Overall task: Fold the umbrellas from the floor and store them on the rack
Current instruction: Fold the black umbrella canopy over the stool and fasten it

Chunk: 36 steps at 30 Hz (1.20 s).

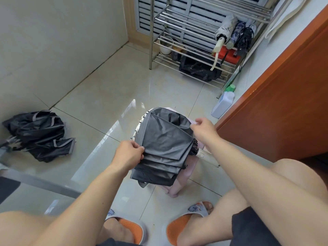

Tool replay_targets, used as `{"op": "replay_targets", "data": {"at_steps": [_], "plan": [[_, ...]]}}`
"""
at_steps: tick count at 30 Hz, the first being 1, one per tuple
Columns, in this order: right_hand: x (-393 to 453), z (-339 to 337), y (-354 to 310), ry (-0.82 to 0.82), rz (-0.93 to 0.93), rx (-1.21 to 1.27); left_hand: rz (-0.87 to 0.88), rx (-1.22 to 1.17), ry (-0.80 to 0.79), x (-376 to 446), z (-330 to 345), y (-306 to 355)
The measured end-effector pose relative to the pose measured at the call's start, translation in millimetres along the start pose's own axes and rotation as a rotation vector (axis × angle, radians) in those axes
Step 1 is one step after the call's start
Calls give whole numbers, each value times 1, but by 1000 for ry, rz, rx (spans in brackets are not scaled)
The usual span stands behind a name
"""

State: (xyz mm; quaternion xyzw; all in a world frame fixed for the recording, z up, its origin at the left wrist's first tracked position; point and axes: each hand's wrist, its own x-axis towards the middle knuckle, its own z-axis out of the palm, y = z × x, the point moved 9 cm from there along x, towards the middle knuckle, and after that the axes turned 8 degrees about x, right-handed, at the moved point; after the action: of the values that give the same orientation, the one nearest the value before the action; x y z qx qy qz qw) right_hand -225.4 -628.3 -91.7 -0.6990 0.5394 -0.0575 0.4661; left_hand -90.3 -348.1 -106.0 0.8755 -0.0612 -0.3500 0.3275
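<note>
A: Where do we stand, and where is the umbrella?

B: The umbrella (165, 144), collapsed but not yet wrapped, is held in front of our knees above the floor (110, 89), its pale handle (204, 156) pointing right. The left hand (128, 154) pinches the stacked panels at their left edge; the right hand (204, 130) has its fingers curled, pinching a fabric edge near the rib tips.

A: How do we do this fold well?

B: In our judgement, each panel should be drawn flat and laid over the last in one direction, so the pleats stack evenly. The left pinch should keep the finished stack from springing apart while the right hand pulls the next panel taut along its rib.

A: What could spoil it?

B: Slack fabric caught between ribs would probably make a bulky roll. We cannot tell where the strap is.

A: And after that?

B: Three folded umbrellas (234, 35) already lie on the rack (179, 20); this one belongs beside them. A second black umbrella (40, 134) lies crumpled on the floor, well apart to the left.
</note>
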Motion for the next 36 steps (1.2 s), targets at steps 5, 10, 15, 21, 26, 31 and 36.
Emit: {"op": "replay_targets", "data": {"at_steps": [5,10,15,21,26,31,36], "plan": [[49,24,-15,-183,4,73,20,46,5,6,-1,2],[32,22,-43,-286,-127,242,33,157,-11,11,-7,6],[-41,5,-46,-230,-453,119,63,332,15,10,-22,14],[-103,39,-4,-76,-879,-112,299,10,143,-12,-37,58],[-124,57,6,-83,-992,-233,458,230,-12,-18,6,62],[-123,49,10,-144,-940,-217,654,551,206,-24,11,85],[-115,36,9,-134,-845,-77,724,697,267,-25,23,106]]}}
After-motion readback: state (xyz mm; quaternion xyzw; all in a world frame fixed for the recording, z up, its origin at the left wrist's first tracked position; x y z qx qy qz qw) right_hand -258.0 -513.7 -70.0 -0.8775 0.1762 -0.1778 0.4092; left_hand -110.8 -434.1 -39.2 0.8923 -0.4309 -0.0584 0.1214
